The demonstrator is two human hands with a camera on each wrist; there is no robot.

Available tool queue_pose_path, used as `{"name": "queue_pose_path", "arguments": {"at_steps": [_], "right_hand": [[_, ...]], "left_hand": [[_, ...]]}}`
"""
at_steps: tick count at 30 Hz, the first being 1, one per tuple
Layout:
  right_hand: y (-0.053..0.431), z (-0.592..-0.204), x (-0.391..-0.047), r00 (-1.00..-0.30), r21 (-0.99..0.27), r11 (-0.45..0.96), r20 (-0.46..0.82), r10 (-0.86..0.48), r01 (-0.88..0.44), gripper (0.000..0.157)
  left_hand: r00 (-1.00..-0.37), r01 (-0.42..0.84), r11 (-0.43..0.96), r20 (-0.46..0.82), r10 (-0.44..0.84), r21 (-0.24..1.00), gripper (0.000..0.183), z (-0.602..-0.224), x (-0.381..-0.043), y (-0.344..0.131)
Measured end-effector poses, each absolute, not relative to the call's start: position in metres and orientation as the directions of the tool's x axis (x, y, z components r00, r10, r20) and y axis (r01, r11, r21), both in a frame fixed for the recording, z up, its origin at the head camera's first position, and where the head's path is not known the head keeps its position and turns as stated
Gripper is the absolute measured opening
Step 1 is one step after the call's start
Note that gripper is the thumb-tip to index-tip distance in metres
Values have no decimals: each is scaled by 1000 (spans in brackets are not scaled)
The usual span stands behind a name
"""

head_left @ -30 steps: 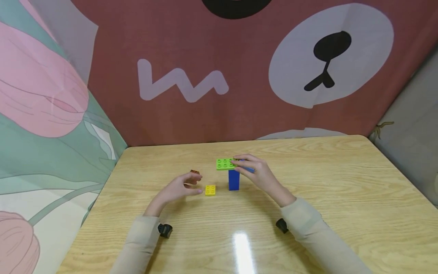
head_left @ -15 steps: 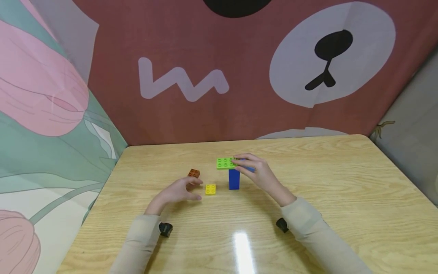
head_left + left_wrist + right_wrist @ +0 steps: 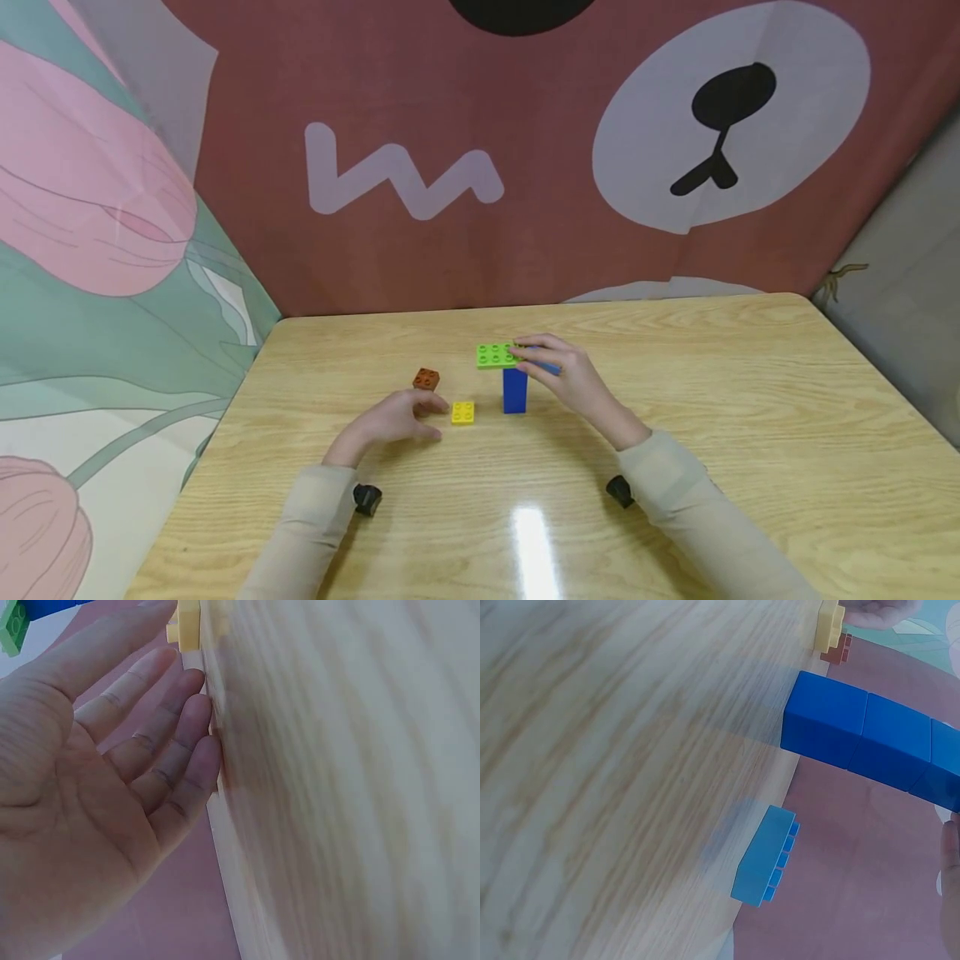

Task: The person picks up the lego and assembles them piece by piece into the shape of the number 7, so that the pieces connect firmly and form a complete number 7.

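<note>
A tower of dark blue building blocks (image 3: pixel 514 392) stands upright on the table, with a lime green eight-stud block (image 3: pixel 495 356) across its top. My right hand (image 3: pixel 573 379) grips the tower's top at the right end of the green block. Its fingers lie over the studs, and a fingertip (image 3: pixel 950 844) shows by the upper blue block. My left hand (image 3: pixel 393 417) is low over the table, fingers loosely bent and holding nothing. Its fingertips are right beside a small yellow block (image 3: pixel 462 413). Just behind that hand lies a brown block (image 3: pixel 426 379).
A lighter blue block (image 3: pixel 765 859) lies on the table beyond the tower, partly hidden by my right hand in the head view. The wooden table (image 3: pixel 750 400) ends at a printed bear curtain (image 3: pixel 540 233).
My left hand has drawn back slightly and then shifted toward the yellow block, leaving the brown block more exposed. The right hand and tower have stayed put.
</note>
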State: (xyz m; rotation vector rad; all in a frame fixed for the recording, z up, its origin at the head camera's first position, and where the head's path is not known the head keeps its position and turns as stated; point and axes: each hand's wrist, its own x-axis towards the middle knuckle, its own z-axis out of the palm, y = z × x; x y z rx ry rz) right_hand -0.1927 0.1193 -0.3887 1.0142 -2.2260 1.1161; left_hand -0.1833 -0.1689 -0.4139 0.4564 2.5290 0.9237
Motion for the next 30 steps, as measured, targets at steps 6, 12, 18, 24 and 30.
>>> {"name": "queue_pose_path", "arguments": {"at_steps": [6, 12, 18, 24, 30], "right_hand": [[119, -389, -193, -624, -480, 404, 666, -410, -778, 26], [119, -389, -194, -619, -477, 401, 671, -408, -782, 26], [118, -390, -194, -616, -470, 405, 672, -412, -784, 27], [118, -391, -195, -620, -467, 416, 667, -413, -780, 27], [119, -393, -196, -616, -460, 419, 672, -412, -783, 27]], "left_hand": [[-848, 175, 706, -259, 462, 687, 38, -414, -185, -166], [-848, 168, 700, -260, 462, 694, 37, -412, -186, -162], [-879, 100, 698, -266, 395, 709, 43, -413, -189, -155], [-878, 101, 702, -268, 395, 705, 51, -413, -192, -149], [-850, 179, 683, -239, 470, 708, 38, -413, -196, -146]]}}
